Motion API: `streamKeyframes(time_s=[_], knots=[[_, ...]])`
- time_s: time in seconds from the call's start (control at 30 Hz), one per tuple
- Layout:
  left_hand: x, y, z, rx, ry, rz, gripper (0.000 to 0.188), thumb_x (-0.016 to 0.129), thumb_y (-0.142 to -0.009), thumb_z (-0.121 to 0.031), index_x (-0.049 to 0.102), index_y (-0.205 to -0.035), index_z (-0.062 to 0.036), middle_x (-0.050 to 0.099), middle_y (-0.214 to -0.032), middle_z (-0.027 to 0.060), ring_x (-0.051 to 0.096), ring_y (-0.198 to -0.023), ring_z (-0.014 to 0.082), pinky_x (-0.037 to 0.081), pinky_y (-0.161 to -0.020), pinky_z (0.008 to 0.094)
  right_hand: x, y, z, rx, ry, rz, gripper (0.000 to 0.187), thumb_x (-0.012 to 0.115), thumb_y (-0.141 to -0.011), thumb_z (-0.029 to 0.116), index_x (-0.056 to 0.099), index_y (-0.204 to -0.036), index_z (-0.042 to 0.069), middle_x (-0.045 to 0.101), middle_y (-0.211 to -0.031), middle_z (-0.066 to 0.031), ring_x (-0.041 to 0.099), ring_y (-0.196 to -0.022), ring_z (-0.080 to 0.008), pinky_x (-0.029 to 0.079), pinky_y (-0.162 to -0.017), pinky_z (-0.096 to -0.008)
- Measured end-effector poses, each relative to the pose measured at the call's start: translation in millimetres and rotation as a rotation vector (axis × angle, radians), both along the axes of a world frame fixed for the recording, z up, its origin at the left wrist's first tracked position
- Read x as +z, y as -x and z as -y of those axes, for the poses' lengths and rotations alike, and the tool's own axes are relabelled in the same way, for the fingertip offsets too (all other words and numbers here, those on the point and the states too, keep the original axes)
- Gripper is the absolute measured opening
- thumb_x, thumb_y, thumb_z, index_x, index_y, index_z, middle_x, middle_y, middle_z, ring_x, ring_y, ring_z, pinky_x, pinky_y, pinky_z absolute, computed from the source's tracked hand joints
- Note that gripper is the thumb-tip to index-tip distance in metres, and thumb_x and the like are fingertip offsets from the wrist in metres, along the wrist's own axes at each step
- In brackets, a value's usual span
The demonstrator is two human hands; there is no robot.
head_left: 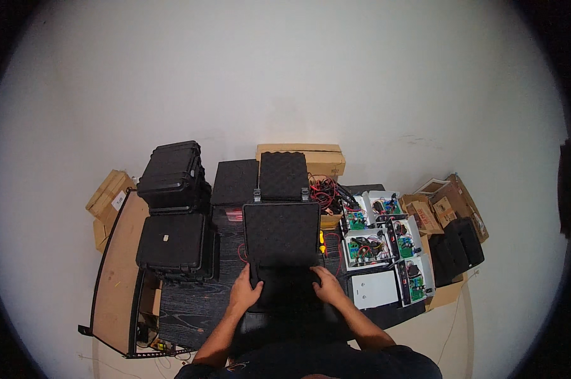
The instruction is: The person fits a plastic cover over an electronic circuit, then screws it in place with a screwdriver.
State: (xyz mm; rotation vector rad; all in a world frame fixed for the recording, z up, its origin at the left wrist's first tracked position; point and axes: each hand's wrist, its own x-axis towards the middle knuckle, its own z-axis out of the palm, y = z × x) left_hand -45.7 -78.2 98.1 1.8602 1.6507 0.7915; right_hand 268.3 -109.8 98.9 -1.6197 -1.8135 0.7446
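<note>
An open black hard case (281, 230) lies in front of me on the dark table, its raised lid (283, 175) lined with bumpy foam at the back. Over the near part of the case is a black slab (286, 284), too dark for me to tell whether it is foam or something else. My left hand (246, 292) is closed on the slab's left edge, thumb on top. On the opposite edge, my right hand (329, 286) grips it the same way. The fingers beneath are partly hidden.
Closed black cases (175, 243) are stacked at left beside a brown shelf board (116, 278). On the right are several white housings with green circuit boards (367, 247), a flat white panel (375, 290) and black cases (455, 249). Red and black cables (323, 192) and a yellow-handled tool (322, 242) lie behind the right hand.
</note>
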Motion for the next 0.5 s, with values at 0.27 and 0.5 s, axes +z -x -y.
streamKeyframes(time_s=[0.27, 0.5], knots=[[-9.6, -7.3, 13.3, -0.103, 0.107, -0.237, 0.085, 0.074, -0.091, -0.028, 0.034, -0.157, 0.0088, 0.030, -0.166, 0.0295, 0.041, -0.145, 0.0478, 0.040, -0.119, 0.0477, -20.8, 0.6, 6.0, -0.012, 0.049, 0.197, 0.062, 0.073, -0.087, 0.010, 0.054, -0.146, 0.005, 0.051, -0.153, -0.0209, 0.052, -0.140, -0.0414, 0.046, -0.115, -0.0449], [-44.6, -2.5, 16.9, -0.137, 0.009, -0.376, 0.092, 0.074, -0.090, -0.033, 0.030, -0.160, 0.0076, 0.024, -0.169, 0.0260, 0.032, -0.150, 0.0473, 0.034, -0.121, 0.0536, -26.7, 3.9, 11.8, 0.016, 0.009, 0.455, 0.074, 0.079, -0.086, 0.022, 0.049, -0.152, 0.008, 0.037, -0.163, -0.0211, 0.040, -0.147, -0.0460, 0.046, -0.111, -0.0576]])
